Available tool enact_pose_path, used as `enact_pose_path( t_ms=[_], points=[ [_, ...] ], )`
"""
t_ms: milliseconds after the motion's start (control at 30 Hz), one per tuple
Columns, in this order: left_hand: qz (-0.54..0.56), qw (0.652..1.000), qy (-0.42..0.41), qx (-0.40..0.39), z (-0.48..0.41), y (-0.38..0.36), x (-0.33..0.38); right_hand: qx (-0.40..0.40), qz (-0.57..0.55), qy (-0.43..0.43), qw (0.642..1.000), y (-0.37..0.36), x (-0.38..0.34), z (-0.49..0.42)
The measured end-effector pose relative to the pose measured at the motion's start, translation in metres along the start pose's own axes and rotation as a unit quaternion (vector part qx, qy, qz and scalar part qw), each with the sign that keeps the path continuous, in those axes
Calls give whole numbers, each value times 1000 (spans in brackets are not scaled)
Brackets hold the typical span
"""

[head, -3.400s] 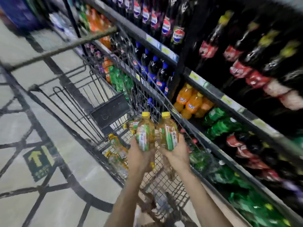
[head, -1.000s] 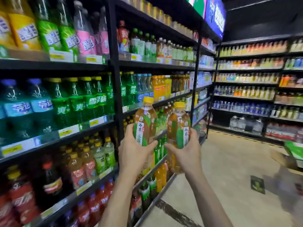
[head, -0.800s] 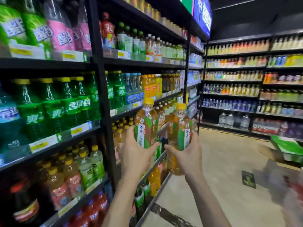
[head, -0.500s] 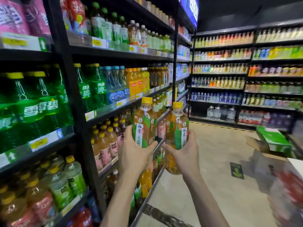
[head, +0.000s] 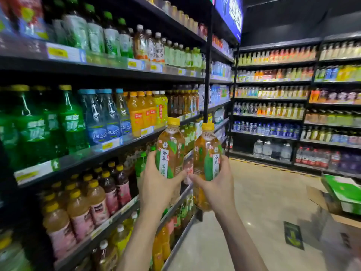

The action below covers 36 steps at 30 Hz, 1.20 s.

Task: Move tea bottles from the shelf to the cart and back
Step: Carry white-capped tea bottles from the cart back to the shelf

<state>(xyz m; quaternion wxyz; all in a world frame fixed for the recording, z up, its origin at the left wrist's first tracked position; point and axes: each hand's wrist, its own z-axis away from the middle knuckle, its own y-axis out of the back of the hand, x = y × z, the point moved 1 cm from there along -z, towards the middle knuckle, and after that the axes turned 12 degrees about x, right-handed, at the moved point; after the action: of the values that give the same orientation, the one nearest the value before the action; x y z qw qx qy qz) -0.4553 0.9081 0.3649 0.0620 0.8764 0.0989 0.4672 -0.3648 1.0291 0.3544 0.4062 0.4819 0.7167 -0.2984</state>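
Left hand (head: 158,190) grip holds one tea bottle (head: 170,151), right hand (head: 215,189) the other (head: 207,159). Find the matching shelf (head: 125,207) row, set them upright, one at a time.

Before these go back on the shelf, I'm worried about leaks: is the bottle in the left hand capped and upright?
Capped and nearly upright. The left tea bottle has its yellow cap on top, in the left hand.
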Motion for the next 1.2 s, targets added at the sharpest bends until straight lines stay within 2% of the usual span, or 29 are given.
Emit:
enact_pose_path(
  t_ms=[233, 500, 867, 1200],
  points=[
    [36, 999, 13, -14, -17, -93, 15, -17, -7, 10, 1000, 16, 49, -88],
    [41, 999, -15, -9, -54, -189, 27, -12, -17, 8, 1000, 17, 93, -177],
    [60, 998, -4, 14, -147, -334, 14, -14, 14, 38, 999, -20, 154, -324],
    [54, 998, -7, 28, -224, -441, -5, -22, -14, 53, 998, -65, 208, -439]
  ],
)
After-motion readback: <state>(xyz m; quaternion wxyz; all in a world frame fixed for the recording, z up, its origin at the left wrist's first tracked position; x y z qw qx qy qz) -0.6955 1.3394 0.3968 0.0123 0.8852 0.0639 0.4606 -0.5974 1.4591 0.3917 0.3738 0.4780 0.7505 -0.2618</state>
